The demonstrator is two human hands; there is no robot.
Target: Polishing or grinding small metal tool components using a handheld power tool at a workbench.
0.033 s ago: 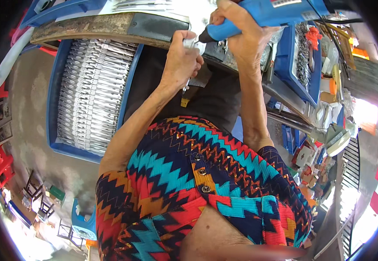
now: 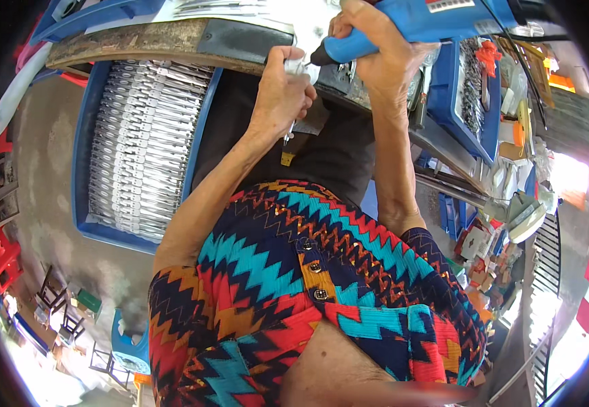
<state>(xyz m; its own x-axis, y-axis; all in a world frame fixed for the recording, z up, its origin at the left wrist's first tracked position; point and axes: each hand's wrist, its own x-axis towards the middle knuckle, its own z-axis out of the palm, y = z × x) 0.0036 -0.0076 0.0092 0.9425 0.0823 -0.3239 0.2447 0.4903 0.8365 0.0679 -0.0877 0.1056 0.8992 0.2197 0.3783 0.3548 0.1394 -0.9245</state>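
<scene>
My right hand [image 2: 388, 64] is wrapped round a blue power screwdriver [image 2: 416, 20] with a black nose. The tool lies nearly level, its tip pointing left at the bench edge and meeting the work at my left fingers. My left hand [image 2: 283, 95] is closed on a slim metal part [image 2: 289, 131], whose lower end sticks out beneath the palm. The glare and my fingers hide most of this part and the exact contact point.
A worn wooden bench edge [image 2: 131, 42] runs across the top. Below it at left, a blue tray [image 2: 81, 176] holds rows of slim metal parts [image 2: 138, 142]. At right stands a blue bin [image 2: 447, 102] of small metal pieces. A dark cord [image 2: 542, 38] trails from the tool.
</scene>
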